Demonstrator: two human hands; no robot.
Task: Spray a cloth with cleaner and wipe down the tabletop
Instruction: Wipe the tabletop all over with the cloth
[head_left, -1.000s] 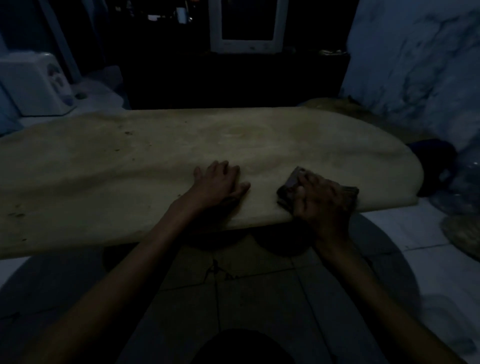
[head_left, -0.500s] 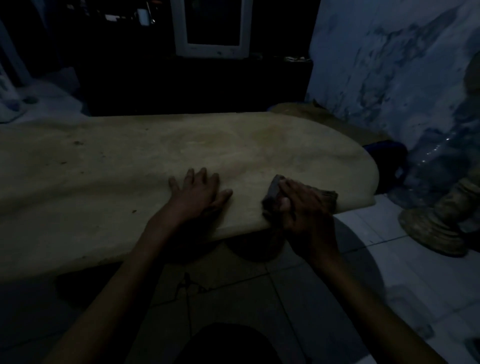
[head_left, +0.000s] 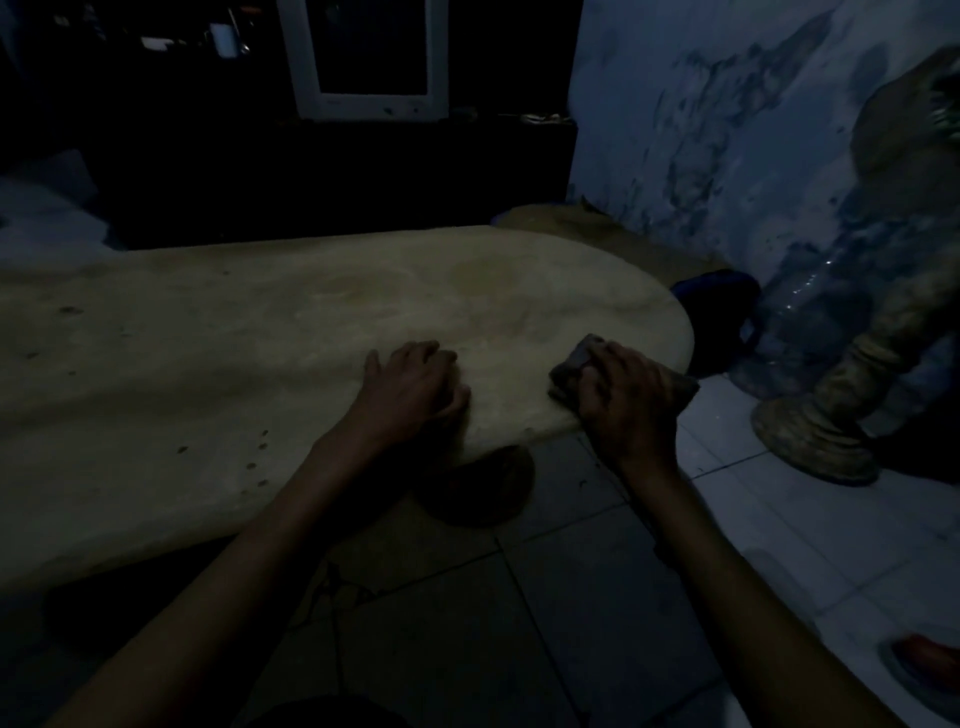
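Note:
A low, pale, rounded tabletop (head_left: 260, 353) fills the left and middle of the dim view. My right hand (head_left: 623, 400) presses a dark folded cloth (head_left: 571, 366) onto the table's near right edge, its fingers closed over it. Only the cloth's left and right corners show past the hand. My left hand (head_left: 410, 387) rests flat on the tabletop, just left of the cloth, holding nothing. No spray bottle is in view.
A large pale vase base (head_left: 815, 441) stands on the tiled floor at the right. A dark blue object (head_left: 722, 312) sits behind the table's right end. A white-framed monitor (head_left: 369, 57) stands on a dark cabinet at the back. A round dark table foot (head_left: 483, 488) shows under the edge.
The view has swung to the right, bringing the vase into sight. My right hand with the cloth has moved nearer the table's right end. The left hand stays flat on the table.

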